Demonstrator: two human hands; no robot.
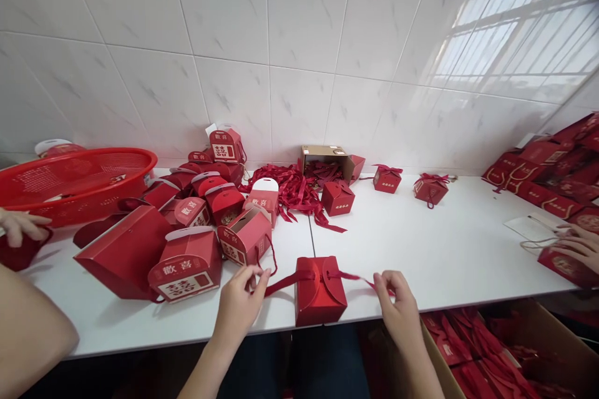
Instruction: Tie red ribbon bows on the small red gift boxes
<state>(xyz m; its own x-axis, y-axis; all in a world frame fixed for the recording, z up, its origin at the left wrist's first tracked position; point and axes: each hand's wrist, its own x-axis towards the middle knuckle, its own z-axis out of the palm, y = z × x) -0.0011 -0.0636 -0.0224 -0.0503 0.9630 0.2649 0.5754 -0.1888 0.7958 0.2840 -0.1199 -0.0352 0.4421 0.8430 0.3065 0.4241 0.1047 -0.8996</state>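
Note:
A red gift box [321, 305] with curved, overlapping top flaps stands at the table's front edge. A dark red ribbon [285, 282] runs through the holes in its top, its two ends stretched out to either side. My left hand [243, 299] pinches the left end between thumb and fingers. The right end is gripped in my right hand [397, 302], with the fingers curled. Both hands stay apart from the box itself. Just beyond my left hand sits an open pink-red box [248, 237] with a cord handle.
Many red boxes [187, 262] crowd the left, beside a red plastic basket [79, 181]. Loose ribbons [290, 190] spill from a cardboard box [322, 153] by the wall. Other people's hands [21, 224] show at both sides. A carton [515, 349] of red packaging stands below right.

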